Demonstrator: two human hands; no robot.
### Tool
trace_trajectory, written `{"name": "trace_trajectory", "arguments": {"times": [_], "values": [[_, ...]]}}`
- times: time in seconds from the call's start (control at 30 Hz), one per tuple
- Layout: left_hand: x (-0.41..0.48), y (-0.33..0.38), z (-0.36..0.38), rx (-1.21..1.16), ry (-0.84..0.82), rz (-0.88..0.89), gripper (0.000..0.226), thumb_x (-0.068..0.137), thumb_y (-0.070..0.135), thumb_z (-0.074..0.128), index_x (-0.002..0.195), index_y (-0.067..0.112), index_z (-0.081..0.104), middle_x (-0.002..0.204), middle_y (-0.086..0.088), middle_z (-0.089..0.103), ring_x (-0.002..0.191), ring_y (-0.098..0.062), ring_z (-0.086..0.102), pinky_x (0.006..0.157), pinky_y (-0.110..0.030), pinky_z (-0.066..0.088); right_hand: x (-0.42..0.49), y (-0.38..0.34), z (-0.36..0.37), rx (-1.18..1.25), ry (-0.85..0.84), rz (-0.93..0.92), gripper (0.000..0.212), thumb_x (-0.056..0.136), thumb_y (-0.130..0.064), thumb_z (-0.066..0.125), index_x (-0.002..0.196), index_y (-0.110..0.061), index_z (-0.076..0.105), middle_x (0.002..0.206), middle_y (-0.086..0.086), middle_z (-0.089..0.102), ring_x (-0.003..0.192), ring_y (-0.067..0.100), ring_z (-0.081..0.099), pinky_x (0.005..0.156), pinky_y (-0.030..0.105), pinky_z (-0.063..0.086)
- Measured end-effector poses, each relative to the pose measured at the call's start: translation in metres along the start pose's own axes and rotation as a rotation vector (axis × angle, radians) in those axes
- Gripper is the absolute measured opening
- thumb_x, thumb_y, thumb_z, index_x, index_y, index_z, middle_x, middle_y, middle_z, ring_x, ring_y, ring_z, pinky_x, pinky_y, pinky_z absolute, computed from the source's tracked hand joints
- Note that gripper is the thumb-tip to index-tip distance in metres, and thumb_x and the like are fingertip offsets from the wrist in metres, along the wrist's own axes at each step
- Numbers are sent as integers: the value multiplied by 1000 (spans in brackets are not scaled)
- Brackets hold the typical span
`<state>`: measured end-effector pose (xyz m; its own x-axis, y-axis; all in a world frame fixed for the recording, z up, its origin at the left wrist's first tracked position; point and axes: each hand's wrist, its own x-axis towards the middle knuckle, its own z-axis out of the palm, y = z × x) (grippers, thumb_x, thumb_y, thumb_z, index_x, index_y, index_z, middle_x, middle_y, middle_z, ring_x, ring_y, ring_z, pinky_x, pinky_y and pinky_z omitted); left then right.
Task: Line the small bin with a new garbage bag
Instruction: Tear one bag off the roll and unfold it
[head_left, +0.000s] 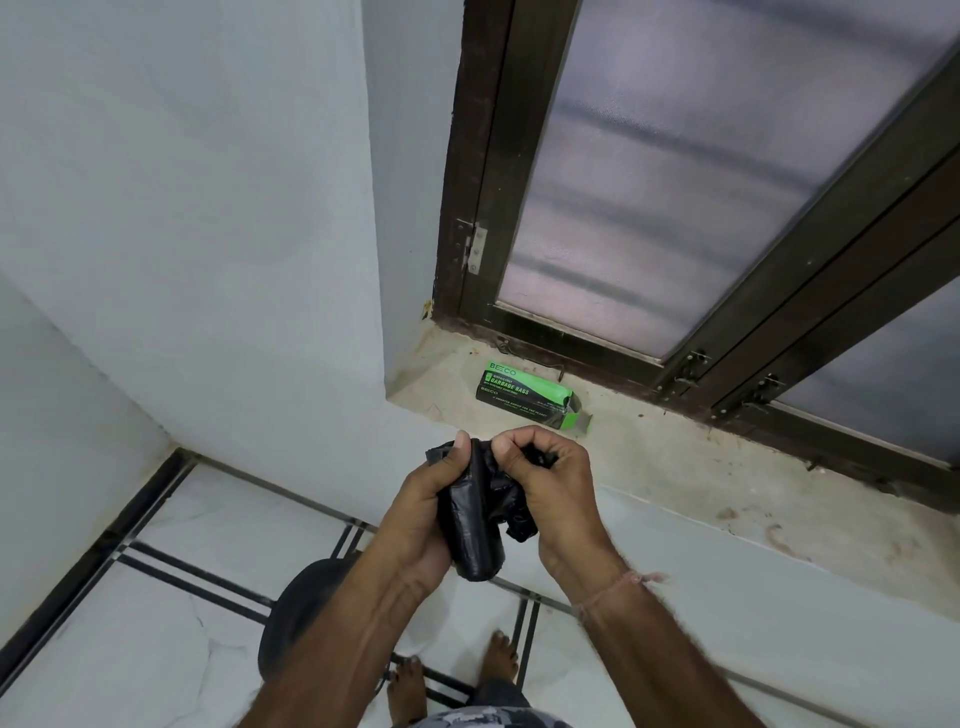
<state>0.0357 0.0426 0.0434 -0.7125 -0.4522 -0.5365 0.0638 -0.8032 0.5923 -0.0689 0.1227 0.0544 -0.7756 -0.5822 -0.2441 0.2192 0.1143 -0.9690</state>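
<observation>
A roll of black garbage bags (475, 525) is held in front of me at chest height. My left hand (421, 514) wraps around the roll from the left, thumb up at its top edge. My right hand (550, 488) pinches the loose crumpled end of the black plastic at the roll's top right. Below my left forearm, a small dark round bin (301, 603) stands on the floor, mostly hidden by the arm. A green and black garbage bag box (524, 395) lies open on the stone sill beyond my hands.
A white wall corner (379, 260) rises at left. A dark-framed frosted glass door (649, 208) fills the upper right above a dusty stone sill (701, 483). White floor tiles (171, 649) with black lines spread below; my bare feet (498, 660) stand near the bin.
</observation>
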Motion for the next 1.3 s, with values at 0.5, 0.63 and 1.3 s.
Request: {"name": "trace_trajectory", "arguments": {"times": [0.5, 0.63, 1.3], "values": [[-2, -8, 21, -277, 79, 61, 28, 86, 32, 69, 86, 4, 68, 86, -17, 72, 80, -30, 73, 78, -41, 64, -6, 0, 12, 209, 120, 38, 14, 98, -2, 66, 85, -1, 69, 71, 7, 65, 65, 12, 62, 66, 24, 56], [0, -2, 13, -339, 108, 107, 37, 104, 32, 55, 75, 9, 63, 63, -7, 64, 53, -18, 68, 55, -35, 61, -1, -10, 2, 466, 119, 147, 18, 101, -11, 61, 84, -6, 64, 65, 6, 67, 59, 20, 69, 69, 36, 60], [12, 16, -19, 276, 243, 391, 33, 99, 37, 66, 93, 5, 63, 69, -17, 60, 60, -27, 57, 50, -28, 54, 16, -6, -59, -122, 78, -139, 31, 103, -5, 58, 73, -11, 59, 55, -6, 45, 46, 3, 31, 50, 22, 28]]}}
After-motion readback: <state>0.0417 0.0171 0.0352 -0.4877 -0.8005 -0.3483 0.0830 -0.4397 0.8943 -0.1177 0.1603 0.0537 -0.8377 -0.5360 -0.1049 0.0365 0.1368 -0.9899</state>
